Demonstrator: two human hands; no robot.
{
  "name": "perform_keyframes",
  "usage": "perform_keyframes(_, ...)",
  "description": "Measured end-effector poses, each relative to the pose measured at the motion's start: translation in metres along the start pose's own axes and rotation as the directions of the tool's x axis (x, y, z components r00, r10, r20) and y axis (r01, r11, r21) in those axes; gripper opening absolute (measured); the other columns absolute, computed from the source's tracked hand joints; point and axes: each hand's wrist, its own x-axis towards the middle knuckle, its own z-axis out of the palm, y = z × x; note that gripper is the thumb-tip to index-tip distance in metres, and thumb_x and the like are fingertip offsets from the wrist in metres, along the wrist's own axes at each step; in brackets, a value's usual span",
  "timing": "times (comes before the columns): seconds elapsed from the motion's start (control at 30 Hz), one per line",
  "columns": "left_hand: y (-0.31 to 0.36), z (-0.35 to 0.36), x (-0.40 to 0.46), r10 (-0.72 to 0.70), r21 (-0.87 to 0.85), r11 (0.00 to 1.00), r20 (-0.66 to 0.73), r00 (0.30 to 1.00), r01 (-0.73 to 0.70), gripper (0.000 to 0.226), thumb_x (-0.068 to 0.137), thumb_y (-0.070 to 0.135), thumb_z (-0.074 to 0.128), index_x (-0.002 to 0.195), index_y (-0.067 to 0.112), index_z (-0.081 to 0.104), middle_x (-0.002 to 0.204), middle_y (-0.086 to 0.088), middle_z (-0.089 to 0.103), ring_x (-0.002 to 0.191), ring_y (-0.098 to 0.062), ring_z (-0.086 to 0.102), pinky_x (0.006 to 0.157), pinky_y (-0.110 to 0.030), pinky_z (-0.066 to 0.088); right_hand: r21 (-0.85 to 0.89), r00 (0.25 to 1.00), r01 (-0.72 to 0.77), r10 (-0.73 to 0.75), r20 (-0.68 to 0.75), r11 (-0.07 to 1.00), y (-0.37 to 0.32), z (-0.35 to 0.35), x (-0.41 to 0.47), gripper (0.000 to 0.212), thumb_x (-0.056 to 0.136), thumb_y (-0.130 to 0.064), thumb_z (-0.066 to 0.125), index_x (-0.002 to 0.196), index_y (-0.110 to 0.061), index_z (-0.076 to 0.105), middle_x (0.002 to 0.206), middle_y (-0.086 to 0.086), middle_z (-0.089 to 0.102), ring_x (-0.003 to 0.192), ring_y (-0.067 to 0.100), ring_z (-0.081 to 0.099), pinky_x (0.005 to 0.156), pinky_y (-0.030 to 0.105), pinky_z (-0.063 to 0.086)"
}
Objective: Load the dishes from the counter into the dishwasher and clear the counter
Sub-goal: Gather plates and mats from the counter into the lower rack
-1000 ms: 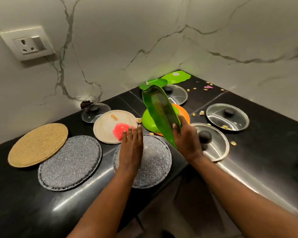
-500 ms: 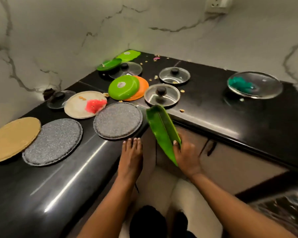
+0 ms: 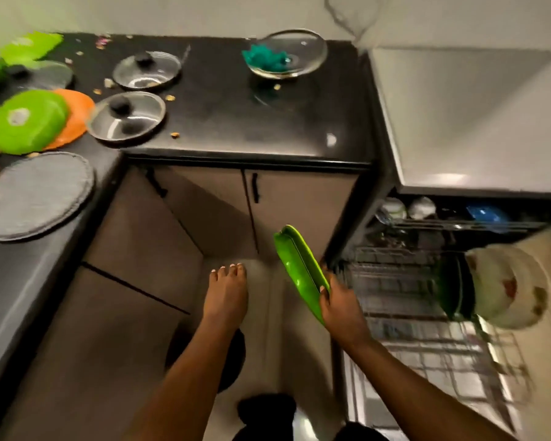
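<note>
My right hand [image 3: 341, 305] grips a long green tray [image 3: 298, 270] by its near end, held on edge over the floor just left of the open dishwasher. The dishwasher's lower rack [image 3: 404, 294] is pulled out and holds a white patterned plate [image 3: 509, 286] and a dark green plate [image 3: 452, 288] standing upright. My left hand [image 3: 225, 292] hangs flat and empty above the floor, fingers together and stretched out. On the black counter [image 3: 268, 122] lie two glass lids [image 3: 128, 116], a green plate on an orange one [image 3: 26, 120], and a glass bowl [image 3: 290, 52] with something teal inside.
A grey round mat [image 3: 35, 194] lies on the left counter run. Crumbs are scattered over the counter. Cabinet doors [image 3: 299, 205] stand below the counter. The dishwasher's upper rack [image 3: 442, 214] holds cups and a blue item. The steel top [image 3: 471, 122] is above it.
My view and both hands have swung right, away from the counter. The green tray went from above the counter's plates down to beside the open dishwasher rack. The left hand left the mat.
</note>
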Motion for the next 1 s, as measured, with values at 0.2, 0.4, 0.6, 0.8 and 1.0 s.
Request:
perform_keyframes(0.2, 0.141, 0.018, -0.014, 0.111, 0.021, 0.993, 0.127, 0.986, -0.115, 0.049, 0.092, 0.017, 0.052, 0.138, 0.007, 0.038, 0.14, -0.012, 0.047, 0.125, -0.031, 0.046, 0.107, -0.043, 0.032, -0.075, 0.987, -0.161, 0.161, -0.003, 0.984, 0.115, -0.077, -0.067, 0.027, 0.097, -0.012, 0.047, 0.124, -0.005, 0.051, 0.09, 0.024, 0.067, 0.083, 0.044, 0.063, 0.065, 0.045, 0.044)
perform_keyframes(0.4, 0.283, 0.017, -0.048, 0.297, -0.08, 0.954, 0.139, 0.945, -0.289, 0.044, 0.093, 0.019, 0.046, 0.135, 0.008, 0.041, 0.135, -0.012, 0.049, 0.123, -0.032, 0.046, 0.106, -0.043, 0.033, -0.091, 0.962, -0.258, 0.247, -0.119, 0.962, 0.197, -0.156, -0.118, 0.034, 0.094, -0.007, 0.049, 0.128, -0.004, 0.05, 0.084, 0.026, 0.066, 0.077, 0.044, 0.063, 0.06, 0.044, 0.043)
perform_keyframes(0.6, 0.364, 0.039, -0.069, 0.393, -0.091, 0.92, 0.205, 0.896, -0.382, 0.049, 0.096, 0.023, 0.048, 0.142, 0.008, 0.037, 0.142, -0.011, 0.047, 0.129, -0.03, 0.044, 0.111, -0.045, 0.032, -0.076, 0.918, -0.379, 0.364, -0.158, 0.922, 0.258, -0.195, -0.153, 0.036, 0.095, -0.006, 0.049, 0.131, -0.003, 0.047, 0.077, 0.021, 0.065, 0.067, 0.038, 0.063, 0.056, 0.033, 0.039)
perform_keyframes(0.8, 0.386, 0.068, -0.049, 0.409, -0.069, 0.91, 0.324, 0.853, -0.41, 0.053, 0.096, 0.022, 0.047, 0.144, 0.006, 0.033, 0.141, -0.013, 0.047, 0.129, -0.031, 0.044, 0.111, -0.046, 0.031, -0.026, 0.842, -0.516, 0.501, -0.202, 0.856, 0.295, -0.195, -0.161, 0.034, 0.096, -0.008, 0.049, 0.13, -0.005, 0.048, 0.083, 0.021, 0.066, 0.071, 0.038, 0.062, 0.059, 0.029, 0.038)
perform_keyframes(1.0, 0.396, 0.126, 0.004, 0.39, -0.078, 0.917, 0.368, 0.844, -0.39, 0.056, 0.098, 0.025, 0.045, 0.147, 0.005, 0.027, 0.148, -0.015, 0.039, 0.135, -0.033, 0.038, 0.114, -0.047, 0.029, 0.006, 0.798, -0.561, 0.543, -0.261, 0.828, 0.344, -0.166, -0.125, 0.033, 0.096, -0.006, 0.048, 0.128, -0.003, 0.049, 0.076, 0.017, 0.061, 0.068, 0.039, 0.061, 0.056, 0.032, 0.04)
